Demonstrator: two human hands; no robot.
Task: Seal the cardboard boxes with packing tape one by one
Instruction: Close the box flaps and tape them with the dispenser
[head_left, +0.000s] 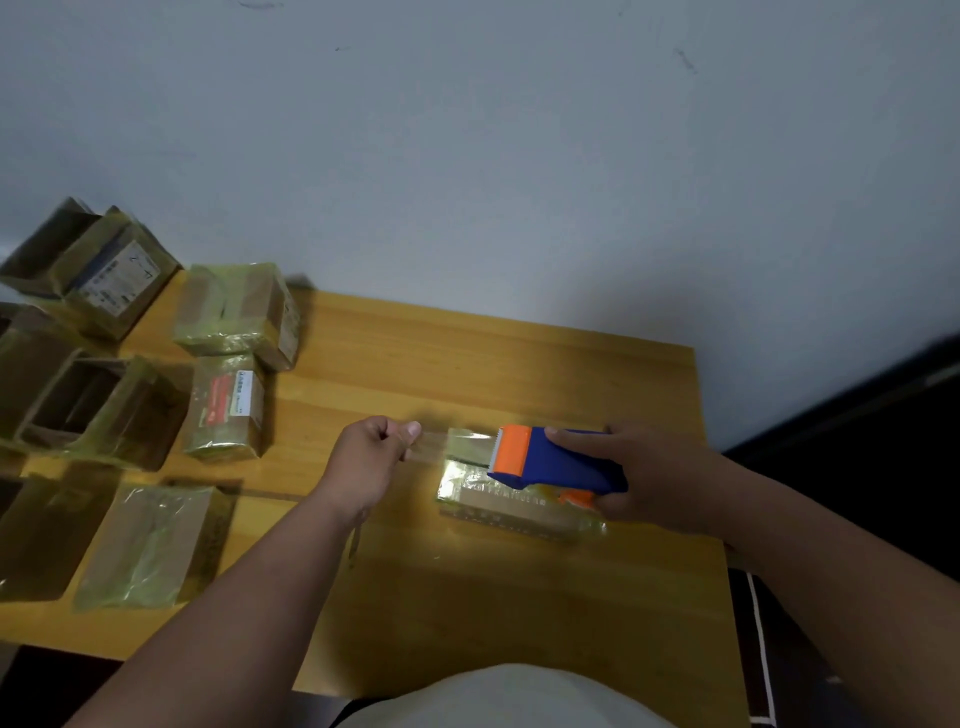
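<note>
Fingers of the left hand pinch the free end of a clear strip of tape, drawn out level from the dispenser. The right hand is wrapped around the blue body of that dispenser, its orange cutter end facing left. Both are held just above a small flat box lying on the bench, already glossy with tape; whether the strip touches the box yet is hard to tell through the glare. To do this step well, the strip should stay taut and straight, come down centred along the box's seam, be pressed flat from one end to the other, then be torn cleanly on the cutter teeth. Further left sit wrapped boxes, and an open box near the bench edge.
</note>
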